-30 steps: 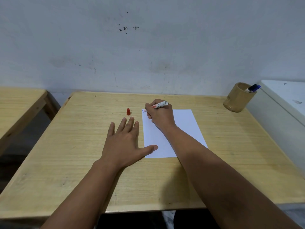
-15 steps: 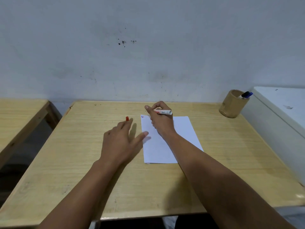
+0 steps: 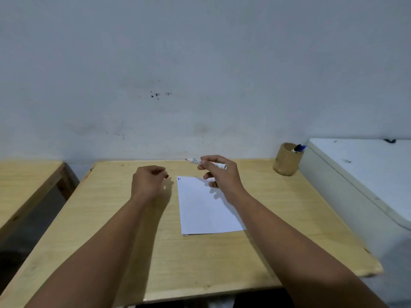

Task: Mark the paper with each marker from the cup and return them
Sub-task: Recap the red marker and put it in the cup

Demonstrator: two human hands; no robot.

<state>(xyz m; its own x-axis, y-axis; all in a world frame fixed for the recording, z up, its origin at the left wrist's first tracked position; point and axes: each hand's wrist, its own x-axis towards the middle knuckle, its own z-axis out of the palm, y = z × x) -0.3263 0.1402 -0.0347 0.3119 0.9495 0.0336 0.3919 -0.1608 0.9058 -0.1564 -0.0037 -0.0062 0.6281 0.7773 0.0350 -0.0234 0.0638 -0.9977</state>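
Observation:
My right hand (image 3: pixel 222 176) holds an uncapped white marker (image 3: pixel 196 161) level above the far edge of the white paper (image 3: pixel 204 212), its red tip pointing left. Small red and blue marks (image 3: pixel 179 178) sit in the paper's top-left corner. My left hand (image 3: pixel 148 181) is curled just left of that corner, fingertips pinched together where the red cap stood; the cap itself is hidden by the fingers. A bamboo cup (image 3: pixel 287 163) at the table's far right holds a blue-capped marker (image 3: pixel 299 148).
The wooden table (image 3: pixel 111 230) ends at a white wall. A white cabinet (image 3: pixel 367 174) stands against the table's right side beside the cup. Another wooden table (image 3: pixel 24 181) sits to the left across a gap.
My right hand lifted the marker off the paper and turned it level. My left hand left the paper, reached to the red cap and closed over it. The head view tilted up.

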